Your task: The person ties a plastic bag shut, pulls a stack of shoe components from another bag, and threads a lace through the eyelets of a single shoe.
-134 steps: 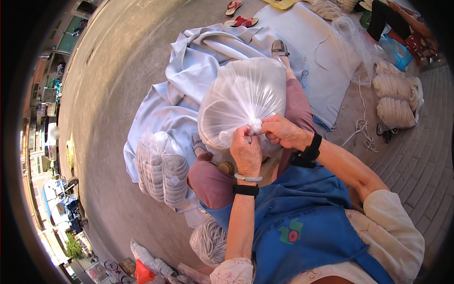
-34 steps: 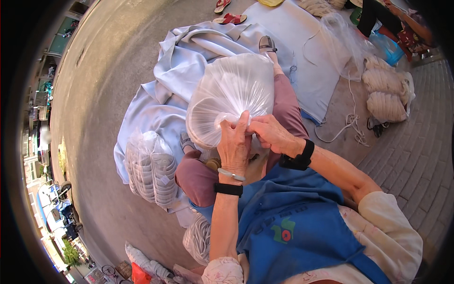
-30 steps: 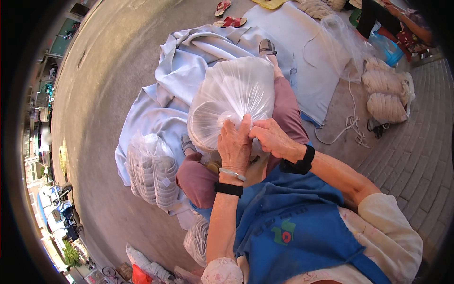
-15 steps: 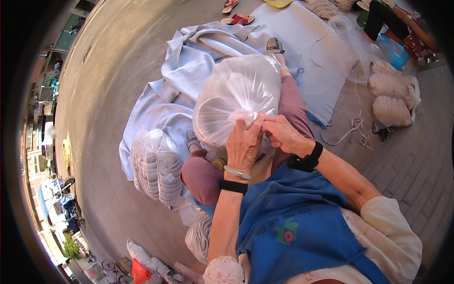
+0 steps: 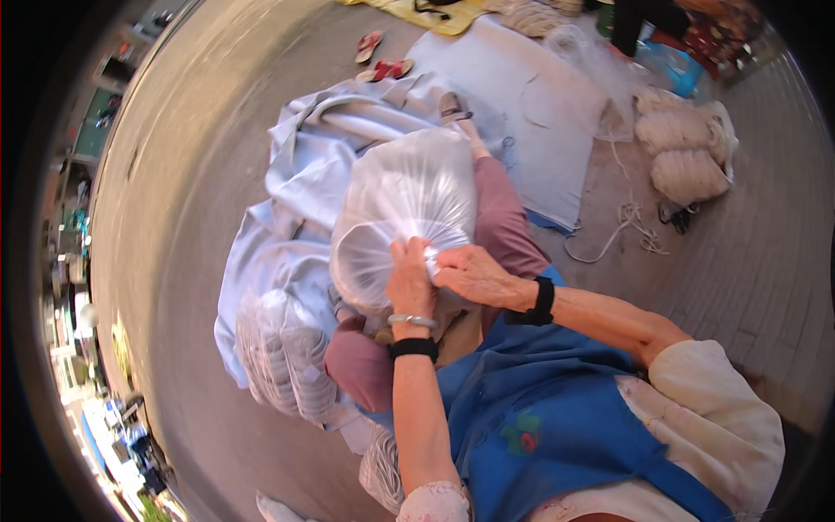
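Note:
A full clear plastic bag (image 5: 407, 178) stands between my legs, its film gathered in pleats toward a bunched neck. My left hand (image 5: 411, 283) is closed on the near side of that neck. Close beside it, my right hand (image 5: 484, 276) grips the gathered plastic from the right, and a bit of bright film shows between the two hands. What fills the bag looks pale, but the film blurs it. Both fingertips are partly hidden in the folds.
A crumpled pale blue cloth (image 5: 326, 130) lies under the bag. Wrapped bundles of pale coiled cord (image 5: 283, 352) sit at left, more beige bundles (image 5: 687, 165) at right. Loose white cord (image 5: 622, 230) trails on the ground. Red sandals (image 5: 391, 70) lie beyond; another person sits at far right.
My hands have drawn slightly apart at the bag's neck, and the right hand now grips from the side. The whole view has shifted a little.

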Action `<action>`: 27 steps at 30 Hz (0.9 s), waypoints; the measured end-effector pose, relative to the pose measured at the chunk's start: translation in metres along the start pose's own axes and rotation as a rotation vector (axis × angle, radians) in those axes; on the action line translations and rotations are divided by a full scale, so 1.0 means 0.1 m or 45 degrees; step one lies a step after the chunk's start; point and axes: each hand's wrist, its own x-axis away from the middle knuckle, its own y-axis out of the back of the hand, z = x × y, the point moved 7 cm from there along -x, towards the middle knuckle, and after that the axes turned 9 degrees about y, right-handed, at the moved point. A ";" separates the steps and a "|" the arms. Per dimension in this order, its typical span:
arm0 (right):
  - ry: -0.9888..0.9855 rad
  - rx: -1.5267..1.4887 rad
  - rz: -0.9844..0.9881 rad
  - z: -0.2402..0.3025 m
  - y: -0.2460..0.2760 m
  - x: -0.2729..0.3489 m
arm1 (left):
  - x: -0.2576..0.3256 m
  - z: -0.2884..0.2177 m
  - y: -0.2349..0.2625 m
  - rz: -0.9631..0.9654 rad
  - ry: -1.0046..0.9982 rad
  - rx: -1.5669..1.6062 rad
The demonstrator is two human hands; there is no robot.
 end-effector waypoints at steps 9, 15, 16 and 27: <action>0.189 0.177 -0.150 -0.02 0.16 -0.06 | -0.10 -0.02 -0.01 -0.020 -0.266 0.041; 0.435 0.080 0.030 -0.01 0.35 -0.21 | -0.06 -0.04 0.00 0.127 -0.141 0.078; 0.545 0.246 0.154 -0.02 0.27 -0.25 | -0.03 -0.10 0.03 0.120 -0.182 0.092; 0.585 0.524 0.807 -0.12 -0.24 -0.54 | 0.02 0.33 -0.15 0.463 0.538 0.906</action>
